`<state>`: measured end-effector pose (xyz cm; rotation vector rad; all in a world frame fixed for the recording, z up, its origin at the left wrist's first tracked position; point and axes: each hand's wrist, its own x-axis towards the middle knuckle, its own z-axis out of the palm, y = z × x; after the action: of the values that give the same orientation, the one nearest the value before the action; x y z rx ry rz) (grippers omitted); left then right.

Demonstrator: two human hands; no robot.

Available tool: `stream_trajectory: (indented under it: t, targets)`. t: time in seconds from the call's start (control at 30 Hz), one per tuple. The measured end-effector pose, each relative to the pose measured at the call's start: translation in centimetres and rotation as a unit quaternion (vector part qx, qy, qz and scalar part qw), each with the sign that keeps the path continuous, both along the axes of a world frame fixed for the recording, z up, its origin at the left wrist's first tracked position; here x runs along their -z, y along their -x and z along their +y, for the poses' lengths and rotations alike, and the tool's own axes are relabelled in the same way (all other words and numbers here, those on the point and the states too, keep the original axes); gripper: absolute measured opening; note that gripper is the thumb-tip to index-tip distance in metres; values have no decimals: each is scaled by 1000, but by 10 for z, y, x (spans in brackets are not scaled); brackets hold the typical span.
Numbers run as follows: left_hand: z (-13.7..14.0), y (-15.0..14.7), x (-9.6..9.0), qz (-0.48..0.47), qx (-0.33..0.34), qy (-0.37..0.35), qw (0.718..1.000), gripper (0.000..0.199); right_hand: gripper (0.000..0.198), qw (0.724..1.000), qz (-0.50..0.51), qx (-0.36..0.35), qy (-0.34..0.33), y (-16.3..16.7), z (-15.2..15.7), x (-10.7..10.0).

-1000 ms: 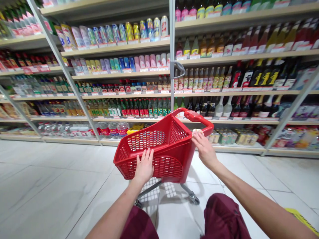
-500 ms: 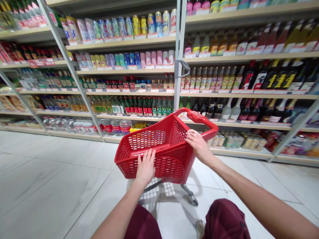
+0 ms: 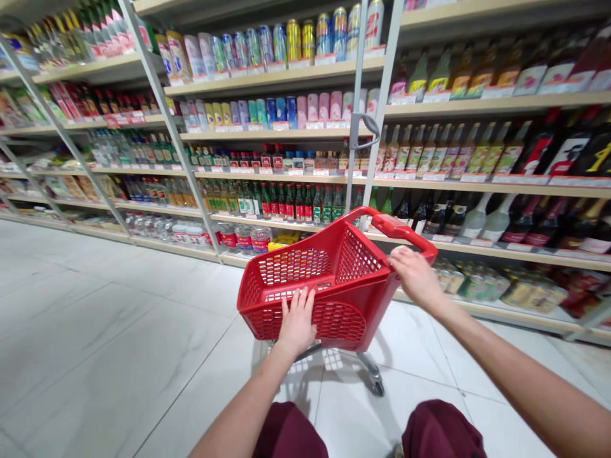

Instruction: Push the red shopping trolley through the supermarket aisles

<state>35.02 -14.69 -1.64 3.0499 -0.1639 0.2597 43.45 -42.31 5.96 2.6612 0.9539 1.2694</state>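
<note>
A red plastic shopping cart (image 3: 356, 331) with lattice sides stands before me, its basket showing no goods inside. Against the near side wall rests my left hand (image 3: 298, 321), fingers stretched out over the rim and not wrapped round it. My right hand (image 3: 417, 273) is closed on the cart's upper right end, just below the red handle (image 3: 401, 229); its fingertips are partly hidden. Under the basket, a grey leg ends in a caster wheel (image 3: 377, 385).
Shelves of bottles (image 3: 300, 202) and cans (image 3: 279, 48) run across the back. A grey pole with a looped holder (image 3: 366, 131) stands before a shelf upright. White tiled floor (image 3: 119, 331) spreads to the left. My knees (image 3: 442, 432) are at the bottom.
The view has swung left, so shelves and cart sit further right in it. Against the shelves, the cart has shifted slightly left. The right hand has slid toward the handle; the left stays on the side.
</note>
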Motion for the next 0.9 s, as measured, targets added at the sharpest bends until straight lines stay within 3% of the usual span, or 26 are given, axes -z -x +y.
stream_trajectory:
  t: [0.07, 0.23, 0.3, 0.43, 0.63, 0.8, 0.9]
  targets:
    - [0, -1, 1, 7, 0, 15, 1000, 78, 30, 1000, 6, 15, -24, -6, -8, -7]
    - [-6, 1, 1, 11, -16, 53, 998, 78, 30, 990, 71, -112, 38, -9, 18, -3]
    - [-8, 3, -1, 18, -17, 55, 998, 78, 30, 993, 56, -94, 40, -10, 21, -3]
    - [-12, 5, -6, 33, -27, 49, 998, 80, 30, 999, 8, 9, -37, -14, 15, -2]
    - [-13, 5, -12, 51, -37, 43, 997, 82, 29, 993, 37, -106, 31, -2, 41, 14]
    - [-12, 8, -9, 52, -46, 31, 997, 82, 28, 999, 34, -10, -38, -7, 15, 1]
    - [-12, 10, -7, 50, -48, 15, 997, 83, 26, 996, 56, -58, -23, 2, 31, 9]
